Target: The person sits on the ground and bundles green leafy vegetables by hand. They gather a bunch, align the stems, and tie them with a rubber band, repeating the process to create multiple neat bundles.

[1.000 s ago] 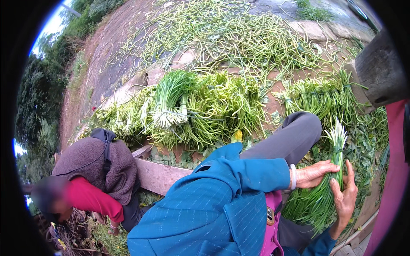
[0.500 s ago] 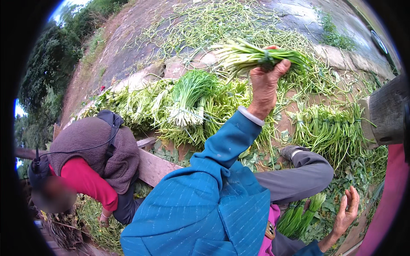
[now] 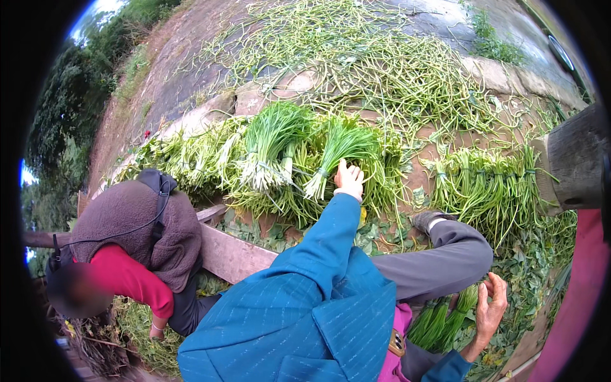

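Note:
My left hand (image 3: pixel 349 178), in the blue sleeve, holds a tied bunch of thin green shoots with pale bases (image 3: pixel 337 143) on the heaped bunches at middle. Beside it lie a larger bundle of similar shoots (image 3: pixel 270 137) and pale-green stalk bunches (image 3: pixel 184 153). My right hand (image 3: pixel 493 305) is low at the right, empty, fingers loosely apart, near dark-green bundles (image 3: pixel 436 328) partly hidden by my grey-trousered leg (image 3: pixel 439 267).
A co-worker in red sleeves (image 3: pixel 130 242) bends at the left beside a board (image 3: pixel 235 251). Tied bunches (image 3: pixel 484 178) lie right, near a wooden post (image 3: pixel 573 162). Loose long stalks (image 3: pixel 331 51) are spread behind; leaves (image 3: pixel 528 280) litter the ground; trees (image 3: pixel 70 95) stand left.
My left hand lifted the bunch from between both hands up and forward, then lowered it onto the middle heap. My right hand let go and shifted slightly left since half a second ago.

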Action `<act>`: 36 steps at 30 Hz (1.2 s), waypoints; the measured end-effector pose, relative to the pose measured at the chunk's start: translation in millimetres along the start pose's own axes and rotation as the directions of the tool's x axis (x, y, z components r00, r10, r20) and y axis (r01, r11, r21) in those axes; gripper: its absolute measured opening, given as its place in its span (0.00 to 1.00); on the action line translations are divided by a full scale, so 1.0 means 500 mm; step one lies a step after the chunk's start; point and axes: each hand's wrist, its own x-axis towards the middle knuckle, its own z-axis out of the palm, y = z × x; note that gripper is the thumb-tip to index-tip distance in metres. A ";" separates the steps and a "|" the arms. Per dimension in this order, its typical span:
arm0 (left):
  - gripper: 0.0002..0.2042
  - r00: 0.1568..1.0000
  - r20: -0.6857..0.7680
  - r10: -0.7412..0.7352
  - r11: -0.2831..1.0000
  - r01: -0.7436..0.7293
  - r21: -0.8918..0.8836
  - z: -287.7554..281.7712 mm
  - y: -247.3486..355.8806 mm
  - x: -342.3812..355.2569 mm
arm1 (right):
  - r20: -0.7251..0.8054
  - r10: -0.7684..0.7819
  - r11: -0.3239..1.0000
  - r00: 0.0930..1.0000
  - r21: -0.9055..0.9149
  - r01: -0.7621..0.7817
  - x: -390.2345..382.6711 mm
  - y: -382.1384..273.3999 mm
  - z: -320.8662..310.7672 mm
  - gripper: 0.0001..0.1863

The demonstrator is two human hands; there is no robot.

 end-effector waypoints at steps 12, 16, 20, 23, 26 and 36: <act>0.08 0.632 0.642 -0.434 0.829 0.002 0.559 0.151 -0.083 -0.356 | -0.035 0.296 0.955 0.955 0.033 -0.295 -0.101 0.127 -0.010 0.19; 0.12 0.192 0.689 -0.699 0.692 -0.062 0.720 0.193 -0.165 -0.505 | -0.102 0.385 0.921 0.917 0.107 -0.375 -0.146 0.218 -0.024 0.20; 0.15 0.017 0.617 -0.787 0.605 -0.177 0.776 0.195 -0.223 -0.600 | -0.159 0.432 0.901 0.888 0.020 -0.434 -0.170 0.226 -0.026 0.20; 0.14 -0.107 0.469 -0.876 0.478 -0.309 0.822 0.190 -0.289 -0.610 | -0.209 0.514 0.857 0.832 0.080 -0.510 -0.199 0.276 -0.014 0.21; 0.12 0.023 0.369 -0.929 0.327 -0.416 0.849 0.128 -0.362 -0.577 | -0.217 0.607 0.794 0.764 0.139 -0.592 -0.234 0.316 0.014 0.21; 0.08 0.324 0.170 -0.931 0.073 -0.291 0.954 0.025 -0.398 -0.499 | -0.088 0.575 0.761 0.813 -0.307 -0.572 -0.206 0.310 0.127 0.34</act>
